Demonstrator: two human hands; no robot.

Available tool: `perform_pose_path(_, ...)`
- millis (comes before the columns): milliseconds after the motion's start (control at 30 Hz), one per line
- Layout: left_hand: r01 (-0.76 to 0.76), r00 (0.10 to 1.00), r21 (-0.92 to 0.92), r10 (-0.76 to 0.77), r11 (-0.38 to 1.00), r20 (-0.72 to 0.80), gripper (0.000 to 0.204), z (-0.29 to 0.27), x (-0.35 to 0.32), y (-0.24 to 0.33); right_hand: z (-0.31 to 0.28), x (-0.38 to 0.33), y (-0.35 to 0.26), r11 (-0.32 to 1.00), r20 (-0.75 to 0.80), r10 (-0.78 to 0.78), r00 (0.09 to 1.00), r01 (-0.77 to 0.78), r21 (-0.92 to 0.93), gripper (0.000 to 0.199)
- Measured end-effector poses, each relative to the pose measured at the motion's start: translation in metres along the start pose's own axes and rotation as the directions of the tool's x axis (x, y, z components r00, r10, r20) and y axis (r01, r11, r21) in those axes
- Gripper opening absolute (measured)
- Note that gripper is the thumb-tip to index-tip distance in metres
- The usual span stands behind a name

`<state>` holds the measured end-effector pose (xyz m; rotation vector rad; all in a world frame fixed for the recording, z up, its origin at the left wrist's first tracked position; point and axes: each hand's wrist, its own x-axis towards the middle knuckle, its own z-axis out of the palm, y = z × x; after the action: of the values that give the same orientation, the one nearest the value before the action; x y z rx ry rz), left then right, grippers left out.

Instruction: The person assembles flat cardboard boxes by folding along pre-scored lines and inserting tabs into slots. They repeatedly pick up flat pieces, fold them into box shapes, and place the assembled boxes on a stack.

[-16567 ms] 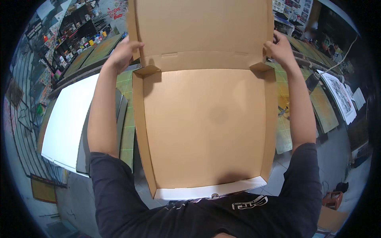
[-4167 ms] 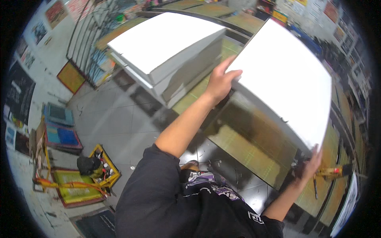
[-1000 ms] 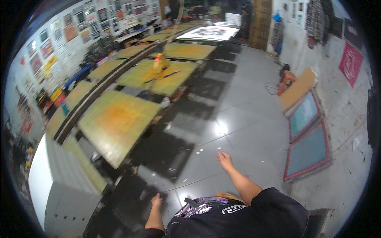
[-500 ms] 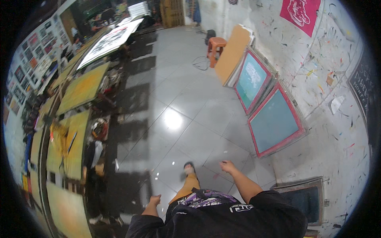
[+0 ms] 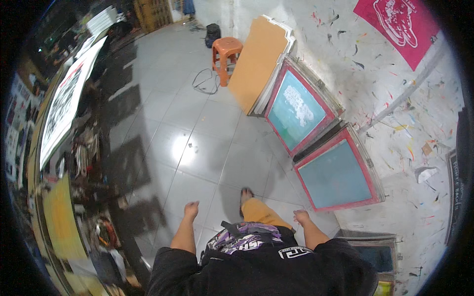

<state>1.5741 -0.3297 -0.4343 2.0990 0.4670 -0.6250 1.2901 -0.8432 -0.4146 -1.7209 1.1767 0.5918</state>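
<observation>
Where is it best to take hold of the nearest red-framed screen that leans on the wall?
Probably by the two side rails of the red-framed screen, coming from the floor side with both hands: it leans tilted against the wall, so its front and side edges are free, while its back is not reachable.

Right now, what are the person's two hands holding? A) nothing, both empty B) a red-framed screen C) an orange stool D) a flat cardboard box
A: the left hand and right hand hang empty over the grey tiled floor; the red-framed screens lean on the wall and the orange stool stands far off, untouched.
</observation>
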Motion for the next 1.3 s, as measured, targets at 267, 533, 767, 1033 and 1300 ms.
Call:
perform_pose_path(267, -0.034, 0.974, 0.132, 0.003, 0.991, 0.228, 0.038, 0.022, 0.22, 0.257, -0.036, 0.202, -0.199, 0.966, -0.142, 0.077, 0.987, -0.109, -0.234, 0.047)
perform_pose_path(533, 0.15, 0.978, 0.159, -0.171, 0.976, 0.121, 0.043, -0.067, 0.431, 0.428, -0.221, 0.327, -0.727, 0.838, -0.59, -0.545, 0.595, 0.394, -0.376, 0.053)
perform_pose_path(767, -0.315, 0.949, 0.537, 0.257, 0.782, 0.183, 0.042, -0.113, 0.685, 0.597, -0.326, 0.33, -0.983, 0.782, -0.672, -0.587, 0.452, 0.102, -0.615, 0.057)
perform_pose_path(1033, -0.568, 0.805, 0.417, 0.374, 0.71, 0.461, 0.041, -0.061, 0.692, 0.822, -0.34, 0.357, -1.007, 0.72, -0.695, -0.459, 0.554, -0.227, -0.656, 0.053)
perform_pose_path(1300, -0.641, 0.705, 0.321, 0.37, 0.697, 0.604, 0.043, -0.019, 0.73, 0.84, -0.317, 0.36, -1.007, 0.825, -0.762, -0.482, 0.432, -0.068, -0.56, 0.047)
